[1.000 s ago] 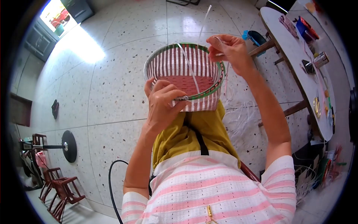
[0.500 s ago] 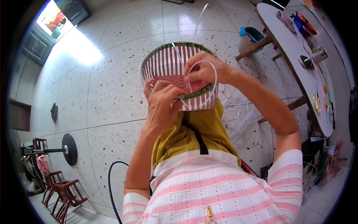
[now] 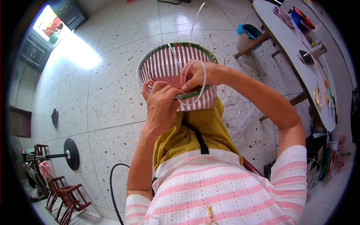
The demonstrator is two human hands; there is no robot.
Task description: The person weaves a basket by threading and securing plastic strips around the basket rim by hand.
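Note:
A round woven basket (image 3: 150, 63) of white and brownish-red strips rests on my lap, its rim edged in green. My left hand (image 3: 161, 99) is closed over the near rim, fingers bent to the inside and thumb outside. Just right of it, my right hand (image 3: 195, 77) pinches a white plastic strip (image 3: 205, 75) at the inner side of the near rim. That strip loops up over the right hand and back down to the rim by my left thumb. Another white strip end (image 3: 198, 15) sticks up past the far rim. The right fingertips are partly hidden.
At the right stands a long white table (image 3: 277, 33) with scissors (image 3: 318, 98), a tin can (image 3: 318, 48) and a blue container (image 3: 300, 18). Beneath its far end is a bucket (image 3: 245, 41). Loose white strips (image 3: 240, 116) lie on the floor. Small wooden chairs (image 3: 69, 193) stand at left.
My right hand has moved down and left to the near rim, close to my left fingers. The strip's loop has dropped and shifted left with it. The left hand keeps its hold.

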